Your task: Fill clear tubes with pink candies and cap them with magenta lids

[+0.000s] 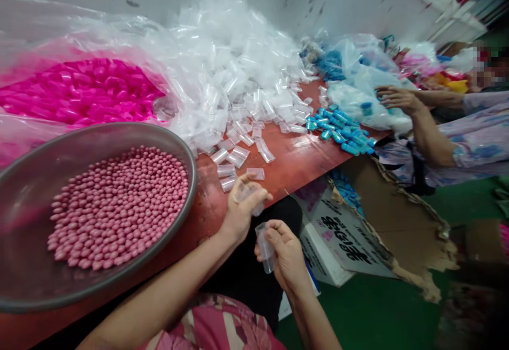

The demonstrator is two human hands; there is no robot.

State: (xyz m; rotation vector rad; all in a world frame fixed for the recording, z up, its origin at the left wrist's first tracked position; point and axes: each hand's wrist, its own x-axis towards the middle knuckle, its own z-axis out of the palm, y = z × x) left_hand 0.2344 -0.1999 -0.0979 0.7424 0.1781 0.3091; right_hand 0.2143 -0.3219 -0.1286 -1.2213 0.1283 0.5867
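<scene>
My left hand (pixel 242 207) is closed around a clear plastic tube at the table's front edge; fingers cover part of it. Just to the right and lower, my right hand (pixel 284 244) pinches another clear plastic tube (pixel 265 247), held roughly upright off the table. Loose clear tubes (pixel 264 150) lie on the red table (pixel 302 162) beyond my hands, spilling from a large heap of them (pixel 238 58). At my left stands a wide grey metal bowl (pixel 190 180) with small round pink balls (pixel 123 207) in it.
Bright pink plastic pieces (pixel 87 93) fill an open bag behind the bowl. Blue-filled tubes (pixel 342 130) lie at the table's right. A co-worker's hand (pixel 397 99) is beside plastic bags (pixel 360 95). A torn cardboard box (pixel 382 207) stands below the right edge.
</scene>
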